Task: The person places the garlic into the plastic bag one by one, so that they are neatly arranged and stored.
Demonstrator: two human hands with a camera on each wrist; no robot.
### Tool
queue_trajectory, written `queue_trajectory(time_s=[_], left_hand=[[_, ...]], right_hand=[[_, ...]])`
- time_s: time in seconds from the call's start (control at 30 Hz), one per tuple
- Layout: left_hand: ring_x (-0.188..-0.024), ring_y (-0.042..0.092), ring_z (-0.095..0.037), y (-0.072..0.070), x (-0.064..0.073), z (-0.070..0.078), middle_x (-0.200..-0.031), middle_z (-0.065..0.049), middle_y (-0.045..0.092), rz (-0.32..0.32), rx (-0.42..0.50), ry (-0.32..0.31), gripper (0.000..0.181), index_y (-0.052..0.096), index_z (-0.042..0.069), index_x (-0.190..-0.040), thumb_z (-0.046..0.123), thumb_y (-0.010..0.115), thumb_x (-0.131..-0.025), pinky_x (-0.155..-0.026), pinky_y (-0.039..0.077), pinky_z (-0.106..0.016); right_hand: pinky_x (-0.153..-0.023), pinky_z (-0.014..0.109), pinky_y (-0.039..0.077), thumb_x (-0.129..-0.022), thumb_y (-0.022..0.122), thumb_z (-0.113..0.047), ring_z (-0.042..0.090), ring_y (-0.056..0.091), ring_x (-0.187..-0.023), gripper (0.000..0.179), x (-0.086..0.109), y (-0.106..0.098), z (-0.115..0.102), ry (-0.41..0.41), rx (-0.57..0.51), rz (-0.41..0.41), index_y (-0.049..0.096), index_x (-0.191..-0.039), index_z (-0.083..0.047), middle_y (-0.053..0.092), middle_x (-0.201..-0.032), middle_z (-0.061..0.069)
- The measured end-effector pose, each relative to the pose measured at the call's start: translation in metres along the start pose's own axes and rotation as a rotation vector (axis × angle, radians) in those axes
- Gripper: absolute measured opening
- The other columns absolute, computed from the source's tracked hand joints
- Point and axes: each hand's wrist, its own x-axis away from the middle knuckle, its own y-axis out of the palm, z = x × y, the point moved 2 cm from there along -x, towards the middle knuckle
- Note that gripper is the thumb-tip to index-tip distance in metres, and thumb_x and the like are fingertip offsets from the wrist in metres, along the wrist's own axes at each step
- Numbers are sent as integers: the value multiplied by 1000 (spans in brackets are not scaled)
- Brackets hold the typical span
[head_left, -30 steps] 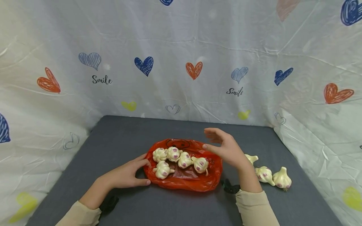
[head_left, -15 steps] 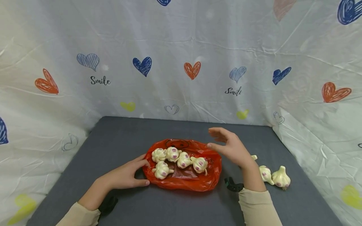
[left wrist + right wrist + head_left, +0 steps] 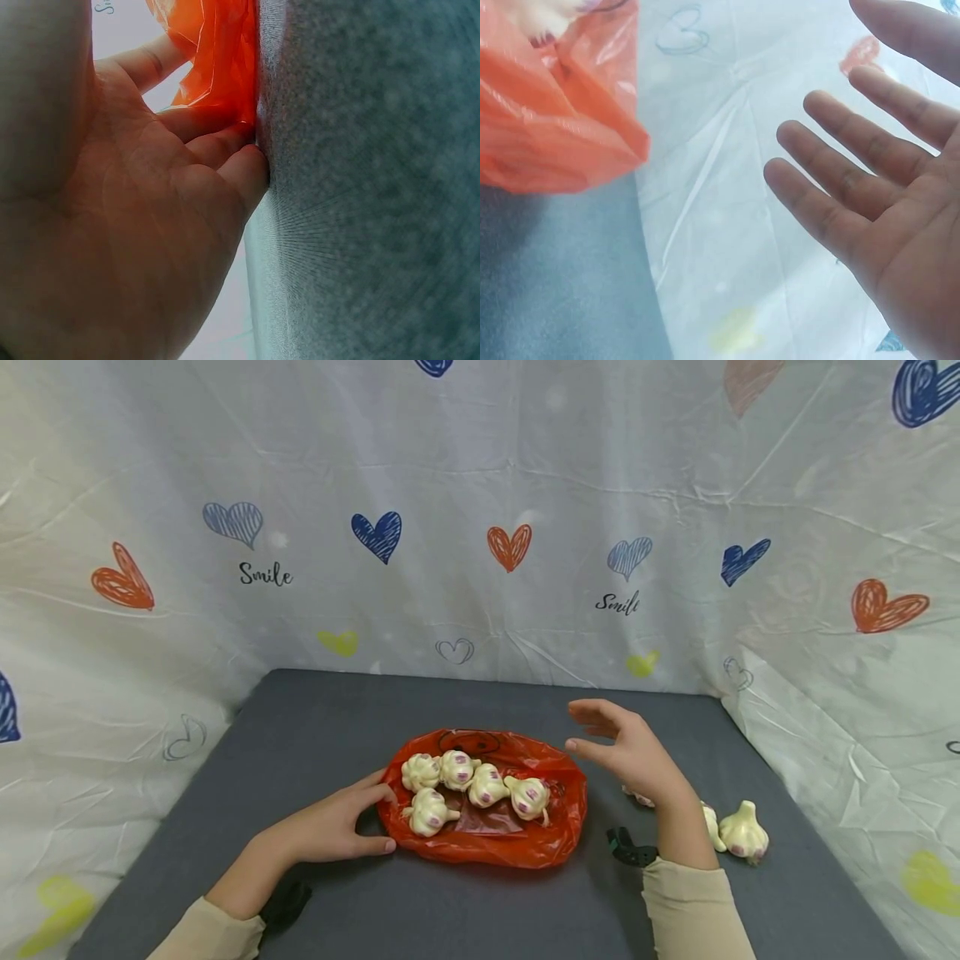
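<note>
A red plastic bag [image 3: 525,852], its mouth spread wide, lies on the grey table with several garlic bulbs [image 3: 487,785] inside. My left hand [image 3: 337,827] rests against the bag's left side; the left wrist view shows its fingertips [image 3: 244,169] low at the red plastic [image 3: 217,60], by the table. Just past the bag's right edge, my right hand [image 3: 630,750] is held up with its fingers apart and nothing in it. Those fingers [image 3: 832,165] are straight in the right wrist view, with a gap between them and the bag [image 3: 562,142].
Right of the bag, a garlic bulb [image 3: 744,832] sits on the table [image 3: 480,910], with another [image 3: 712,827] beside it, partly behind my right forearm. A bit of a third [image 3: 639,797] shows under that hand. A white sheet [image 3: 450,468] printed with hearts hangs behind.
My right hand has moved rightward, away from the bag's edge, and its forearm now covers more of the loose garlic. The left hand and the bag stay in place.
</note>
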Motion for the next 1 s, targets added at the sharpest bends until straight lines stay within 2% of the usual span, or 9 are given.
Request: queue_trajectory(time_s=[0.33,0.57,0.73,1.0], left_hand=[[-160,30,-46,0,0,-2,-175,-22,29,-3,-2,-5,41,63,36,-121,62,81,-95,-120,34,-71],[-160,29,-47,0,0,-2,-175,-22,28,-4,5,-1,40,63,36,-121,61,80,-95,-120,34,-71],[-160,31,-46,0,0,-2,-175,-21,30,-1,7,11,39,63,36,-120,60,81,-95,-120,35,-70],[-160,30,-46,0,0,-1,-175,-21,29,-2,6,-4,40,63,36,-120,61,81,-94,-120,34,-70]], right_hand=[[-113,62,49,-101,83,-32,39,61,-138,58,5,-13,12,51,24,6,61,-152,-13,63,-151,13],[-111,62,51,-102,81,-33,42,61,-138,59,7,-24,25,72,40,15,59,-153,-11,61,-153,18],[-109,61,52,-103,81,-32,43,61,-139,60,10,-29,33,102,26,19,58,-153,-9,61,-153,18],[-106,58,56,-103,81,-34,46,60,-138,62,12,-34,41,120,3,23,57,-155,-9,59,-154,21]])
